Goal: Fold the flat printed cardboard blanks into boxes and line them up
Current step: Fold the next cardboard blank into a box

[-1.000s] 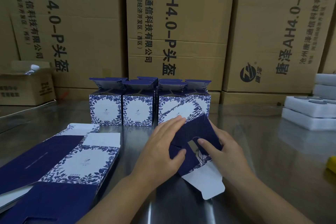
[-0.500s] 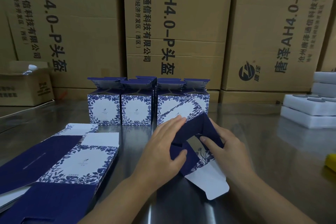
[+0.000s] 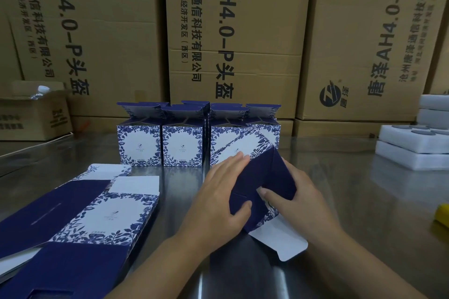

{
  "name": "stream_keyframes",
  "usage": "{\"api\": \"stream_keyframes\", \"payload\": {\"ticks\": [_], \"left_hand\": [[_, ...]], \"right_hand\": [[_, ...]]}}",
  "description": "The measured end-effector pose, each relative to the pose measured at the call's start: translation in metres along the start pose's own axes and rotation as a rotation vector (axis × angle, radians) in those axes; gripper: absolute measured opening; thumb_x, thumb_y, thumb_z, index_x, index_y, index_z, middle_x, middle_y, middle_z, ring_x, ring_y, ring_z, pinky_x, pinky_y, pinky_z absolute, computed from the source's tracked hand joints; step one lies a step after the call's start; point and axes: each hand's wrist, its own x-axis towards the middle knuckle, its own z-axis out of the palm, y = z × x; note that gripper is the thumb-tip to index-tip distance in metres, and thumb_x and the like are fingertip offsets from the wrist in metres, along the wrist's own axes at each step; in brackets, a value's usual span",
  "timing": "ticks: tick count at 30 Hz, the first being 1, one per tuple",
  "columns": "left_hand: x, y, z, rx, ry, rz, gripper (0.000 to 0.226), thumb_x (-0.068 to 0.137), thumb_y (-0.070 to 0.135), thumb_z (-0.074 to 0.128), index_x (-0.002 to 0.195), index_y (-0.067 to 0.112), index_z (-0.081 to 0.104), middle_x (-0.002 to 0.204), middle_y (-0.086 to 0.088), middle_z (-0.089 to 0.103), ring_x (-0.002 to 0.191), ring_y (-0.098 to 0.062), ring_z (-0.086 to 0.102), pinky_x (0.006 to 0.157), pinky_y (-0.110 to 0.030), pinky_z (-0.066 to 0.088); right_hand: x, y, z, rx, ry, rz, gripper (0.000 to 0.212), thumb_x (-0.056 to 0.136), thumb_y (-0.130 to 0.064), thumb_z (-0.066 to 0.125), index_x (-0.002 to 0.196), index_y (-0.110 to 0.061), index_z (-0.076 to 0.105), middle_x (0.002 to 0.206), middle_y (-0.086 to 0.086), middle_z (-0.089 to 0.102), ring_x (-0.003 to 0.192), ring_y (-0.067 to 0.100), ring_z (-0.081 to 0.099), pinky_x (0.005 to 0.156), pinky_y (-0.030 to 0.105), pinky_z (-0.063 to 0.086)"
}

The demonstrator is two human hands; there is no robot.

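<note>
Between both palms, the half-folded box [image 3: 264, 175] is lying tilted, the left hand [image 3: 218, 199] and right hand [image 3: 298, 204] clasping its seemingly light, easily creased card, best held along folded edges.

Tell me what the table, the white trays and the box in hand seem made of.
Table: probably stainless steel, brushed, glossy; it shows streaky reflections. Trays: seemingly foam, matte, thick, with moulded hollows. Box: thin printed card, creased into flaps.

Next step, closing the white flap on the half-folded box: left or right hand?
Right, likely. The right hand lies directly beside the white flap, forefinger pressing the half-folded box; the left hand grips its other side, steadying it.
</note>
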Motion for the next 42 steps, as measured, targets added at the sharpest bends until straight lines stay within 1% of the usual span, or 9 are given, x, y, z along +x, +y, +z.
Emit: {"api": "stream_keyframes", "payload": {"ticks": [7, 11, 15, 19, 23, 27, 33, 39, 42], "left_hand": [[-0.002, -0.009, 0.004, 0.018, 0.002, -0.105, 0.085, 0.081, 0.033, 0.065, 0.135, 0.055, 0.004, 0.148, 0.031, 0.012, 0.139, 0.006, 0.01, 0.109, -0.009, 0.012], [-0.002, -0.012, 0.005, -0.054, 0.016, -0.175, 0.087, 0.081, 0.035, 0.067, 0.136, 0.053, 0.001, 0.15, 0.021, 0.021, 0.138, 0.002, 0.019, 0.112, -0.024, 0.024], [-0.002, -0.012, 0.005, -0.303, -0.018, -0.282, 0.082, 0.079, 0.035, 0.065, 0.143, 0.046, 0.015, 0.141, 0.02, 0.04, 0.128, 0.0, 0.041, 0.104, -0.033, 0.041], [-0.002, -0.009, 0.003, -0.341, -0.038, -0.256, 0.081, 0.078, 0.039, 0.062, 0.134, 0.064, 0.009, 0.128, 0.04, 0.041, 0.122, 0.011, 0.041, 0.097, -0.016, 0.043], [-0.001, -0.013, 0.005, -0.396, -0.015, -0.309, 0.087, 0.072, 0.053, 0.058, 0.135, 0.066, -0.001, 0.121, 0.034, 0.054, 0.116, 0.008, 0.05, 0.097, -0.032, 0.047], [-0.004, -0.018, 0.014, -0.441, -0.079, -0.348, 0.088, 0.07, 0.052, 0.059, 0.135, 0.066, 0.002, 0.11, 0.021, 0.065, 0.104, -0.004, 0.062, 0.096, -0.042, 0.048], [-0.006, -0.018, 0.023, -0.472, -0.079, -0.382, 0.076, 0.066, 0.047, 0.06, 0.125, 0.07, 0.018, 0.099, 0.015, 0.069, 0.088, -0.003, 0.066, 0.085, -0.026, 0.049], [-0.003, -0.013, 0.013, -0.33, 0.0, -0.454, 0.02, 0.078, 0.047, 0.048, 0.097, 0.049, 0.055, 0.062, 0.008, 0.07, 0.063, -0.009, 0.068, 0.073, -0.035, 0.054], [-0.002, -0.004, 0.007, -0.225, -0.039, -0.483, 0.033, 0.079, 0.054, 0.041, 0.066, 0.038, 0.066, 0.051, 0.011, 0.065, 0.05, -0.002, 0.062, 0.06, -0.025, 0.049]], "right_hand": [[0.002, 0.001, 0.003, 0.109, 0.074, -0.039, 0.057, 0.077, -0.041, 0.069, 0.129, -0.039, 0.048, 0.124, -0.021, 0.05, 0.11, -0.006, 0.051, 0.083, 0.01, 0.041], [0.006, -0.005, -0.003, 0.43, 0.171, 0.034, 0.02, 0.092, -0.041, 0.053, 0.111, -0.039, 0.058, 0.113, -0.018, 0.063, 0.102, -0.004, 0.058, 0.073, 0.016, 0.044], [0.008, -0.013, -0.014, 0.717, 0.221, 0.077, 0.032, 0.099, -0.035, 0.039, 0.1, -0.019, 0.066, 0.089, -0.005, 0.073, 0.082, 0.007, 0.067, 0.063, 0.016, 0.049], [0.005, -0.017, -0.02, 0.714, 0.262, 0.017, 0.037, 0.1, -0.028, 0.037, 0.092, -0.012, 0.07, 0.084, 0.001, 0.074, 0.078, 0.01, 0.067, 0.064, 0.017, 0.05], [0.002, -0.016, -0.021, 0.638, 0.235, -0.065, 0.034, 0.1, -0.023, 0.038, 0.095, -0.02, 0.071, 0.089, -0.001, 0.074, 0.083, 0.01, 0.068, 0.06, 0.016, 0.052], [0.001, -0.012, -0.016, 0.466, 0.181, -0.164, 0.028, 0.098, -0.025, 0.043, 0.11, -0.028, 0.069, 0.113, -0.011, 0.068, 0.109, 0.006, 0.06, 0.088, 0.029, 0.05], [0.006, -0.005, -0.015, 0.336, 0.138, -0.169, 0.027, 0.098, -0.031, 0.048, 0.12, -0.038, 0.062, 0.124, -0.026, 0.059, 0.125, 0.0, 0.044, 0.107, 0.04, 0.038], [0.007, -0.002, -0.014, 0.21, 0.223, -0.152, 0.025, 0.095, -0.036, 0.045, 0.111, -0.044, 0.063, 0.113, -0.042, 0.052, 0.123, -0.004, 0.043, 0.099, 0.016, 0.032], [0.006, -0.002, -0.011, 0.211, 0.254, -0.181, 0.022, 0.092, -0.03, 0.052, 0.102, -0.047, 0.063, 0.111, -0.037, 0.055, 0.116, -0.012, 0.047, 0.093, 0.003, 0.032]]}}
